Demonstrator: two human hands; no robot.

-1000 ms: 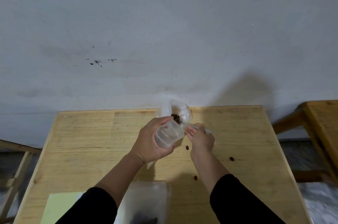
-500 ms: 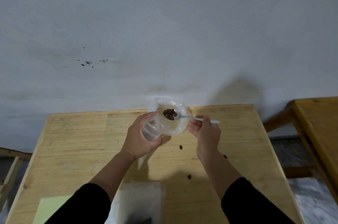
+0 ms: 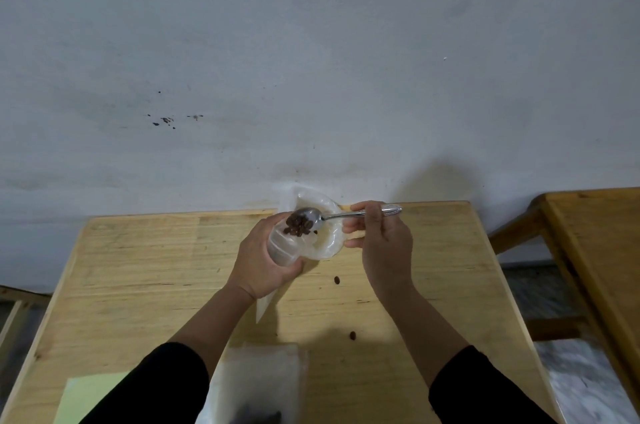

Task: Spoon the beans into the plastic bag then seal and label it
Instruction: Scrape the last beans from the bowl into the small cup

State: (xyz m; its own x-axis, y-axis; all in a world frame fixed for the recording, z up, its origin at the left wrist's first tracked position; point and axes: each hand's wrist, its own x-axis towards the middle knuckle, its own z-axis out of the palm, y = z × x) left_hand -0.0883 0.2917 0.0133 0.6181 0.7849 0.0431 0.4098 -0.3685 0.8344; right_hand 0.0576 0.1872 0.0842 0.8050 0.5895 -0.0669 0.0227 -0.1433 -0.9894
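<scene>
My left hand (image 3: pixel 259 264) grips a clear plastic cup (image 3: pixel 282 248) together with a white plastic bag (image 3: pixel 327 236). The bag's open mouth faces up, and its lower corner hangs below the hand. My right hand (image 3: pixel 382 243) pinches the handle of a metal spoon (image 3: pixel 346 214). The spoon's bowl is tilted over the bag's mouth, right by the cup's rim. Dark beans (image 3: pixel 298 226) are sliding off the bowl. All of this is held above the far middle of the wooden table (image 3: pixel 138 271).
Two loose beans (image 3: pixel 336 280) (image 3: pixel 352 335) lie on the table. A second clear bag (image 3: pixel 258 382) with dark beans inside lies at the near edge, and a green sheet (image 3: pixel 88 397) lies left of it. Another wooden table (image 3: pixel 595 236) stands to the right. A wall rises behind.
The spoon came out of the cup loaded with beans, rose over the bag's mouth and now tilts so the beans slide off. My right hand moved right along the handle.
</scene>
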